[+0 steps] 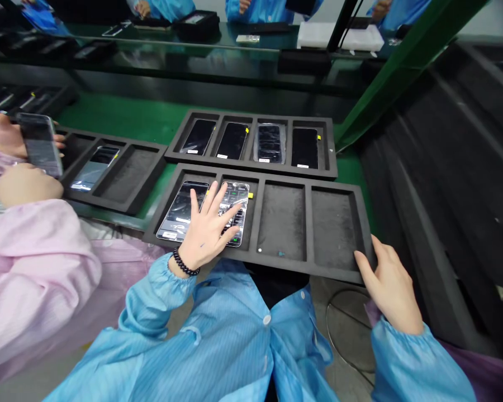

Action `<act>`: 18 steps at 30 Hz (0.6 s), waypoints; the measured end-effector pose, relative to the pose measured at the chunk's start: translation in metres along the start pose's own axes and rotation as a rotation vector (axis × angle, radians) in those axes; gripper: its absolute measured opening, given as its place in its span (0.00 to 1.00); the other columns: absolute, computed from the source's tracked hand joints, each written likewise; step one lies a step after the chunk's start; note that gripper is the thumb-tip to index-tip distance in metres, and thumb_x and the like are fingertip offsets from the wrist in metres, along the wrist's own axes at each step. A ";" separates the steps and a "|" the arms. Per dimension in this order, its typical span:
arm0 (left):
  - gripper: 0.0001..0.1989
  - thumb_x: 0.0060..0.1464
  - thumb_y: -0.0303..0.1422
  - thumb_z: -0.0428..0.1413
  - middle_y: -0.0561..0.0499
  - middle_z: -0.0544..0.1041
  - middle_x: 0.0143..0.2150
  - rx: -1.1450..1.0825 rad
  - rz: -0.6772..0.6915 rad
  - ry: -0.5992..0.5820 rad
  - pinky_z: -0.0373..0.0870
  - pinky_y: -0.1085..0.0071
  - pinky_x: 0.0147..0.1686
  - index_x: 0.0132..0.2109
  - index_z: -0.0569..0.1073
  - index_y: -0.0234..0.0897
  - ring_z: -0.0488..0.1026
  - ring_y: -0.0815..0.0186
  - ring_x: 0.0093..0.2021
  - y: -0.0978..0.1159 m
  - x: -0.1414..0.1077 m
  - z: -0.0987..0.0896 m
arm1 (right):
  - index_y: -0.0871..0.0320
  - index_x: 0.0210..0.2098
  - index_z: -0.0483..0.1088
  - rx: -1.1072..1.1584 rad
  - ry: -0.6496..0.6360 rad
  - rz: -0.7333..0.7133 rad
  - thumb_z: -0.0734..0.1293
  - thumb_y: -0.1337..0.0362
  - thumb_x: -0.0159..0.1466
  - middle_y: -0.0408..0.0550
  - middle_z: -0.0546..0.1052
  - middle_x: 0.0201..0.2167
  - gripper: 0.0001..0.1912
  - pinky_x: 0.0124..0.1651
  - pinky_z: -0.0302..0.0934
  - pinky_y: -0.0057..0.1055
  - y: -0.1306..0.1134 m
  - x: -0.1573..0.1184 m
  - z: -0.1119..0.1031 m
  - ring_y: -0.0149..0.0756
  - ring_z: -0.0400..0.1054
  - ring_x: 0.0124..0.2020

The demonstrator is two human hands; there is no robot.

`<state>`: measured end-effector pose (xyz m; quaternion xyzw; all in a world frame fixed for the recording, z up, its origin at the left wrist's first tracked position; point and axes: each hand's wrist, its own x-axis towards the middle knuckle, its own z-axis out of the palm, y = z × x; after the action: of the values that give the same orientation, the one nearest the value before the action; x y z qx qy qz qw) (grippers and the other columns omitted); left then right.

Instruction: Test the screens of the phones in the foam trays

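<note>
My left hand [207, 226], a black coiled band at its wrist, is spread flat above two phones in the near black foam tray [255, 254]. Under its fingers lies a phone with a lit keypad-like screen [238, 223], partly covered by them. The phone [183, 206] to the left has a dark screen and a white label at its lower end. Whether my palm touches the phones I cannot tell. At the tray's right front corner my right hand [389, 279] grips the edge, thumb on top. The two right compartments hold no phone; a small white dot and a blue bit lie on the tray.
Behind stands a second foam tray [251, 167] with several phones, one in clear wrap [269, 142]. At left, a co-worker in pink holds a phone [39, 142] over another tray [136, 206]. A green post [402, 78] rises at right. People in blue work across the bench.
</note>
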<state>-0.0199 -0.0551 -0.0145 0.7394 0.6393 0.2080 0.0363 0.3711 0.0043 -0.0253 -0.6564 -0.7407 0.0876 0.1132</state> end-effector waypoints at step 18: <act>0.54 0.50 0.64 0.57 0.33 0.47 0.76 -0.024 -0.423 0.026 0.39 0.31 0.69 0.74 0.48 0.40 0.38 0.39 0.76 -0.096 -0.089 -0.046 | 0.60 0.65 0.65 0.063 -0.144 0.156 0.53 0.39 0.60 0.59 0.77 0.49 0.43 0.48 0.69 0.50 0.005 0.012 -0.009 0.59 0.75 0.46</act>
<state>-0.1336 -0.1326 -0.0268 0.5853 0.7782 0.2130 0.0799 0.3773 0.0171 -0.0171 -0.7002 -0.6905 0.1661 0.0731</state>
